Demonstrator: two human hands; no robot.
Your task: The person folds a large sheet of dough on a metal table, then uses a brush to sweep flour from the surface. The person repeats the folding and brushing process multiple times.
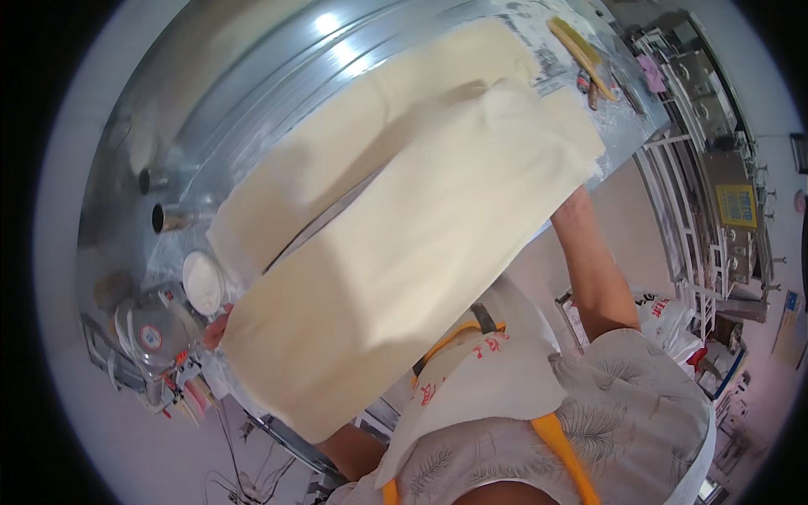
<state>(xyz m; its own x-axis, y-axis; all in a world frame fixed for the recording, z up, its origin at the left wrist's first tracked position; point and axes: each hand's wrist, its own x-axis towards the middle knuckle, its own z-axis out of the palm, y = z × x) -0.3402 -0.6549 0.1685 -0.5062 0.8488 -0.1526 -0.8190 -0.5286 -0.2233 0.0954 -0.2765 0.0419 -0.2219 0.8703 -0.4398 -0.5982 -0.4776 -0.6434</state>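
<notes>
A long, wide dough sheet (404,244), pale and smooth, is held up across the middle of the view, slanting from lower left to upper right. Fingers of my left hand (217,327) curl round its left end; the rest of that hand is beneath the dough. My right hand (571,206) reaches under the right part of the sheet, its fingers hidden by it, and the dough bulges up over there. Behind it, a second dough sheet (337,147) lies flat on the metal table (278,109). A dark gap shows between the two sheets.
A white bowl of flour (204,284) stands left of the sheets, near a metal cup (168,218) and a clear round container (151,332). A wooden-handled brush (581,57) lies on the floured far right corner. Metal racks (686,210) stand to the right.
</notes>
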